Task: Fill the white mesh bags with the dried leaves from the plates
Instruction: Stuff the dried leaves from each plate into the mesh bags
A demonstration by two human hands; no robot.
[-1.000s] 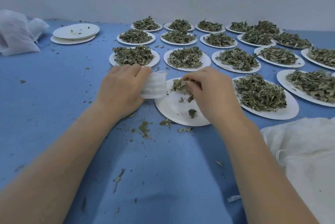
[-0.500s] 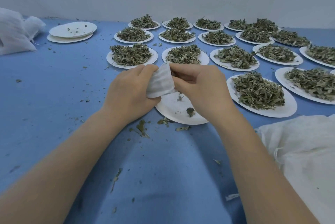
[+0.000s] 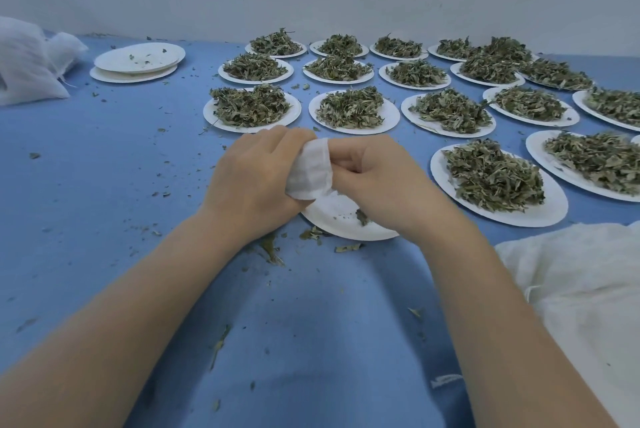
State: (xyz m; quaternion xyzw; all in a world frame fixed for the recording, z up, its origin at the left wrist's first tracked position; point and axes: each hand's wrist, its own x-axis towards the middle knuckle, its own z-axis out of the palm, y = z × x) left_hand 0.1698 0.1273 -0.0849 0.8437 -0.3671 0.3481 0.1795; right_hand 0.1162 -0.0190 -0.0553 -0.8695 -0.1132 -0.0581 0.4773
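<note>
A small white mesh bag (image 3: 310, 169) sits between both hands, just above a nearly bare white plate (image 3: 337, 219) that carries only a few leaf scraps. My left hand (image 3: 254, 178) grips the bag from the left. My right hand (image 3: 377, 174) has its fingers curled at the bag's open side, pinching its edge; whether leaves are in those fingers is hidden. Several white plates heaped with dried leaves fill the table behind, the nearest being one plate of leaves (image 3: 495, 178) to the right and another (image 3: 251, 107) straight behind my left hand.
A stack of used white plates (image 3: 138, 60) lies at the back left, beside filled white mesh sacks (image 3: 27, 60). A large white mesh cloth (image 3: 581, 289) covers the near right. Loose leaf crumbs (image 3: 273, 251) are scattered on the blue table.
My right hand lifted from the plate, where it was gathering the last leaves, up to the bag's mouth. The left hand raised and tilted the bag towards it.
</note>
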